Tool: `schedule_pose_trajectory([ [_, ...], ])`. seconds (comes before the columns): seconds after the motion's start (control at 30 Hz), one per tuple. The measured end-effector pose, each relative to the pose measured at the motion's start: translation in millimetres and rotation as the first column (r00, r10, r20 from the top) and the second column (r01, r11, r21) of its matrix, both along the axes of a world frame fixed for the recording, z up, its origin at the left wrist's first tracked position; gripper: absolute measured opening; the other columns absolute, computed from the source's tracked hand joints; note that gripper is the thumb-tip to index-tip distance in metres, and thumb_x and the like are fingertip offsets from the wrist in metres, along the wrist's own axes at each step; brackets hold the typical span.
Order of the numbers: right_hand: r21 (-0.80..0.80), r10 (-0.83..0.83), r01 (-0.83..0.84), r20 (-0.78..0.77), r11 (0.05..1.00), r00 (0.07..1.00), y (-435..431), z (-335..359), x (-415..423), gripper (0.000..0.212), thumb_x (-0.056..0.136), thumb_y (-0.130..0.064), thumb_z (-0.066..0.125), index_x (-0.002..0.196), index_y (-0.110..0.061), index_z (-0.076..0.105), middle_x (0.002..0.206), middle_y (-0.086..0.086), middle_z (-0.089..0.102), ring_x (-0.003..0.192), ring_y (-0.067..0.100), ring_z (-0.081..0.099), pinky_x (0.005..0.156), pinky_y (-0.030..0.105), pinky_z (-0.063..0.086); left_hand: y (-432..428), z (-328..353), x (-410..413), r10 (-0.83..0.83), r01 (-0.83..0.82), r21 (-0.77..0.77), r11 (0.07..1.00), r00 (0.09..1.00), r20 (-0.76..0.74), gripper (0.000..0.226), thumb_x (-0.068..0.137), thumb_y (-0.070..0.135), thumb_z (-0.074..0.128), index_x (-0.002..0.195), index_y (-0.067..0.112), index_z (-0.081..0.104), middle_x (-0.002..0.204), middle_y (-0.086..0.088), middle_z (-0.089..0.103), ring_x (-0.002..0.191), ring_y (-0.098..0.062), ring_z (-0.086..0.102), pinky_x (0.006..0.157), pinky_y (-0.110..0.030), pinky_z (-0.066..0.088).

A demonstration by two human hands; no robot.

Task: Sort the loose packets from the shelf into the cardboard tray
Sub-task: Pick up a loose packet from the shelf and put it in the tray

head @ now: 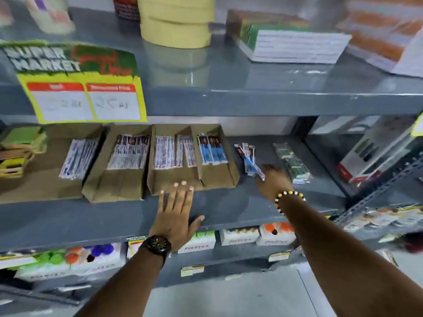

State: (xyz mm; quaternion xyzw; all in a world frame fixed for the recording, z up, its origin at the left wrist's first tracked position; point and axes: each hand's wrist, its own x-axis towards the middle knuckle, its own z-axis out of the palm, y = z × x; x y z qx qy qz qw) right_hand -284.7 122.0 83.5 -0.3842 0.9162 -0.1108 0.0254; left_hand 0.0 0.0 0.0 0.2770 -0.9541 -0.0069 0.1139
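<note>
Left hand [175, 210] lying spread flat on grey metal shelf [229, 209], fingertips touching brown cardboard tray [217, 177], right hand [273, 177] pinching loose blue packets [248, 159]

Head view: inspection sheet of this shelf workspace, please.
Surface: grey metal shelf, middle tier.
Job's things: loose blue packets lying on the shelf right of the cardboard tray, which already holds blue packets.
Clutter: green packets farther right; three more cardboard trays to the left.
Hands: right hand at the loose packets, grip unclear; left hand flat, fingers spread, at the tray front.
Cables: nothing seen.
Surroundings: tape rolls above; yellow price sign.
</note>
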Motion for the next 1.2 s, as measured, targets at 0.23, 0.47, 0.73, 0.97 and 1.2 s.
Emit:
schedule_pose_trajectory([
  [0.23, 0.014, -0.12, 0.12, 0.025, 0.993, 0.992, -28.2, -16.6, -19.9, 0.036, 0.093, -0.034, 0.044, 0.106, -0.015, 0.072, 0.111, 0.018, 0.071, 0.102, 0.04, 0.064, 0.087, 0.042, 0.052, -2.4, -7.0, -1.6, 0.014, -0.014, -0.046, 0.999, 1.0, -0.002, 0.081, 0.098, 0.063, 0.027, 0.157, 0.007, 0.02, 0.165, -0.018, 0.02, 0.153, -0.035, 0.016, 0.117, -0.065, 0.019],
  [0.47, -0.071, -0.176, 0.18, 0.063, 0.981, 0.982, -34.1, -23.9, -26.4, 0.025, 0.085, -0.025, 0.054, 0.094, -0.011, 0.073, 0.102, 0.018, 0.071, 0.097, 0.041, 0.064, 0.085, 0.043, 0.052, -2.8, -4.9, -1.2, 0.017, -0.017, -0.005, 1.0, 0.999, 0.029, 0.08, 0.097, 0.062, 0.03, 0.156, 0.008, 0.024, 0.165, -0.017, 0.021, 0.153, -0.035, 0.016, 0.115, -0.066, 0.022],
  [0.73, -0.404, -0.224, 0.326, 0.28, 0.854, 0.933, -41.7, -18.7, -26.2, 0.016, 0.086, -0.019, 0.061, 0.087, -0.009, 0.074, 0.095, 0.019, 0.075, 0.09, 0.04, 0.067, 0.069, 0.031, 0.045, -2.5, -6.6, -1.7, 0.026, -0.026, 0.014, 1.0, 0.999, 0.024, 0.081, 0.098, 0.064, 0.028, 0.157, 0.01, 0.02, 0.166, -0.015, 0.018, 0.154, -0.033, 0.013, 0.117, -0.064, 0.021],
  [0.97, -0.5, -0.042, 0.208, 0.322, 0.841, 0.946, -65.1, 8.7, -10.2, 0.011, 0.086, -0.017, 0.068, 0.086, -0.014, 0.079, 0.09, 0.012, 0.077, 0.089, 0.029, 0.07, 0.08, 0.032, 0.053, -2.7, -10.3, -2.7, 0.044, -0.044, 0.01, 0.999, 0.999, -0.011, 0.082, 0.097, 0.066, 0.029, 0.158, 0.013, 0.018, 0.167, -0.011, 0.019, 0.154, -0.03, 0.014, 0.118, -0.062, 0.018],
  [1.2, -0.504, 0.004, 0.177, 0.338, 0.845, 0.941, -89.2, 20.3, 19.6, 0.012, 0.085, -0.016, 0.069, 0.084, -0.014, 0.08, 0.089, 0.01, 0.078, 0.088, 0.028, 0.07, 0.082, 0.035, 0.054, -3.2, -10.8, -2.1, 0.045, -0.042, 0.055, 0.998, 0.998, -0.047, 0.085, 0.095, 0.068, 0.029, 0.158, 0.012, 0.016, 0.167, -0.01, 0.016, 0.154, -0.028, 0.011, 0.119, -0.06, 0.02],
])
